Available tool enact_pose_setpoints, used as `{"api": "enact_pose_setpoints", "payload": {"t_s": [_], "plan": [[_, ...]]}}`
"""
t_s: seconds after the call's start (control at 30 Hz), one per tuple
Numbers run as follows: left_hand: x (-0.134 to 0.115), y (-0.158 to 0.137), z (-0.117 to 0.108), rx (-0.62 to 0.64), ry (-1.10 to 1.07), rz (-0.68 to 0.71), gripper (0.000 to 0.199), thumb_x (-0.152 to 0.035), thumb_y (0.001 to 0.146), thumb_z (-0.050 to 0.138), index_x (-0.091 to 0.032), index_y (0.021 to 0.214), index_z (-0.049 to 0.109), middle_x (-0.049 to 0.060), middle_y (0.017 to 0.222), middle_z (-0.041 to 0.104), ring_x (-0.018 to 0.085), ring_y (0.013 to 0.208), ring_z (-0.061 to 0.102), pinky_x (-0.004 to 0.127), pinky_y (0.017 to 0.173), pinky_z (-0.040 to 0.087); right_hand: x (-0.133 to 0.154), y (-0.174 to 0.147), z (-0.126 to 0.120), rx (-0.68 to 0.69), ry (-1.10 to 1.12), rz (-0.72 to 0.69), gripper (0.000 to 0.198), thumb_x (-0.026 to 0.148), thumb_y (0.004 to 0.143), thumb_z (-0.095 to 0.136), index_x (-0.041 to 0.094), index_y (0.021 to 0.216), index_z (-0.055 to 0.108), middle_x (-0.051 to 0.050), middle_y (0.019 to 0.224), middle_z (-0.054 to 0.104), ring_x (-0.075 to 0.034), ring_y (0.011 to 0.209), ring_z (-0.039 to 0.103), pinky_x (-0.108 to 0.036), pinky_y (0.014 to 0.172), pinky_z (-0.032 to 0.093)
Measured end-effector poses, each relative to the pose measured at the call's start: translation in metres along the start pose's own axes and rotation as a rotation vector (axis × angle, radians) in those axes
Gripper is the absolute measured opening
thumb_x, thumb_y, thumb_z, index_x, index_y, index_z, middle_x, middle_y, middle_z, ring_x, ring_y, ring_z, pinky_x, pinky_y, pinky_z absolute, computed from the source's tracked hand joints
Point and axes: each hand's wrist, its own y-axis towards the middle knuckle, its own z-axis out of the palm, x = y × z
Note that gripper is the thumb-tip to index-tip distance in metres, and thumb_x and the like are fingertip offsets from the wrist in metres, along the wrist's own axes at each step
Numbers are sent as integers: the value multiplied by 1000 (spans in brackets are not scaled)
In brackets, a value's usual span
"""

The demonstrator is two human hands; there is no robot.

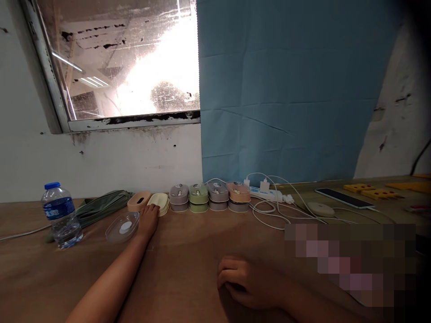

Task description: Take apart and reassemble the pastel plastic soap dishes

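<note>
My left hand (148, 220) reaches to the back of the table, its fingers bent over the near-left edge of a cream soap box (160, 202) that looks like stacked parts. Against that hand's left side lies a clear plastic lid (116, 229) with a white round patch. A pink-orange part with a dark slot (139, 201) sits just behind the fingers. My right hand (235, 280) rests on the table at the front, fingers curled in loosely, with nothing visible in them. Right of the cream box stands a row of closed boxes with clear lids: grey (179, 197), green (198, 197) and orange-topped (239, 197) among them.
A water bottle (62, 215) and a dark green cloth bag (101, 208) stand at left. To the right are a power strip (266, 194) with white cables, a round white pad (321, 209), a phone (343, 198) and yellow blocks (379, 193). A blurred patch hides the right front.
</note>
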Motion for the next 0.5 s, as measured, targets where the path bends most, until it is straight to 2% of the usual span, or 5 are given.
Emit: {"api": "enact_pose_setpoints", "payload": {"t_s": [0.2, 0.3, 0.4, 0.5], "plan": [[4, 0, 7, 0, -3, -42, 30, -18, 87, 34, -16, 104, 58, 12, 110, 59, 28, 108, 47, 42, 92, 32, 2, 1, -2, 13, 9, 9, 29, 4, 73, 44, 18, 92, 61, -6, 90, 60, -17, 84, 54, -27, 75, 45], [2, -3, 7, -26, -13, -52, 31, -20, 86, 36, -16, 109, 56, 13, 115, 56, 28, 111, 46, 43, 95, 30, 2, 1, -2, 16, 8, 2, 29, 4, 73, 44, 18, 92, 61, -6, 90, 60, -17, 84, 54, -27, 75, 45], [-8, -2, 3, -80, -29, -45, 38, -26, 86, 39, -14, 121, 46, 15, 128, 46, 28, 120, 39, 43, 100, 25, 1, 1, -2, 6, 7, 3, 30, 4, 72, 44, 18, 92, 61, -6, 91, 60, -16, 84, 54, -27, 75, 45], [-30, 11, -3, -162, -117, -54, 51, -39, 83, 44, -14, 127, 39, 16, 133, 39, 29, 125, 33, 43, 102, 24, 1, 1, -1, 2, 8, 7, 30, 4, 71, 44, 17, 91, 61, -6, 91, 60, -16, 84, 54, -26, 74, 45]]}}
